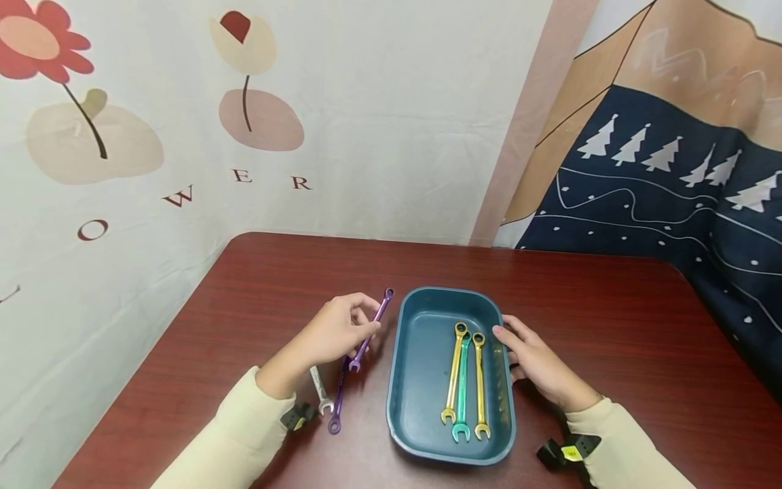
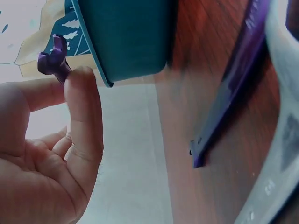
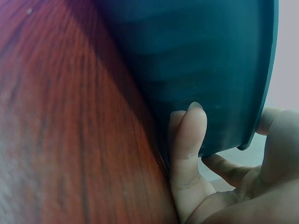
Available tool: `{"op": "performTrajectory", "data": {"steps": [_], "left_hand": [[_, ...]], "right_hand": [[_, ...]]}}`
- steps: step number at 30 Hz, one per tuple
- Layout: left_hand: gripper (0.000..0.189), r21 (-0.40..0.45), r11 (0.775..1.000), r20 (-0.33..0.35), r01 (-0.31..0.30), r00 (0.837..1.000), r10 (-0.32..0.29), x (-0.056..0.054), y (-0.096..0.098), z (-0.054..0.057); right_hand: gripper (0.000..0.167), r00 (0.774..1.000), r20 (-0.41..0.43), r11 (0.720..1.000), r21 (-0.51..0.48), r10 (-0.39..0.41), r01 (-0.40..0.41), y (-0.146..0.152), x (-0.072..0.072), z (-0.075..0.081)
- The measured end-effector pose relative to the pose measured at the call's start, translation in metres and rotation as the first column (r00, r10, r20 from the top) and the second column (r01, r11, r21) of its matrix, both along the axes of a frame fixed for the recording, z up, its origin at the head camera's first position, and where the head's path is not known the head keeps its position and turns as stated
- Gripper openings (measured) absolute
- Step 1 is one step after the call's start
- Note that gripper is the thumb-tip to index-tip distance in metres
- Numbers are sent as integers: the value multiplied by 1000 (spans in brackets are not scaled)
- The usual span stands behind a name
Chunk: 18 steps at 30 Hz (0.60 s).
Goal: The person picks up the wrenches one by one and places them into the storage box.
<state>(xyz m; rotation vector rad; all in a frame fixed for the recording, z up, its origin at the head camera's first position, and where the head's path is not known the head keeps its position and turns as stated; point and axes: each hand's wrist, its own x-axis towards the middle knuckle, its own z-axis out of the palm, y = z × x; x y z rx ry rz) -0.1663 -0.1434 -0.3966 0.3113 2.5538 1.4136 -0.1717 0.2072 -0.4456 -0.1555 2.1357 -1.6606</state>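
Observation:
My left hand [image 1: 342, 329] pinches a purple combination wrench [image 1: 381, 312] between thumb and fingers, left of the blue-green plastic tray [image 1: 396, 367]. Its ring end points up and away, its open jaw down toward me; that jaw shows above the fingertips in the left wrist view. Below this hand, another purple wrench [image 1: 339, 401] and a silver wrench [image 1: 320, 388] lie on the table, partly hidden. My right hand [image 1: 540, 363] holds the tray's right side, thumb at the rim and fingers against the outer wall [image 3: 187, 70].
Inside the tray, a green wrench [image 1: 462, 387] lies between two gold wrenches [image 1: 453, 373], [image 1: 480, 387]. The dark red wooden table [image 1: 293, 272] ends at the back against a printed cloth [image 1: 379, 136]. Wrist cameras sit at both sleeves.

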Motion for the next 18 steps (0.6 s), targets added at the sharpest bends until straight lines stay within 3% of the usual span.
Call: {"op": "performTrajectory", "data": {"steps": [7,18], "left_hand": [[30,80,997,33,3,999,-5,2,3,5],[39,226,974,106,7,994,-31,7,12,9]], "right_hand": [[56,1000,-5,1000,4,5,-5,0,-1,3],[57,1000,25,1000,-15,1,-1,0,-1,0]]}}
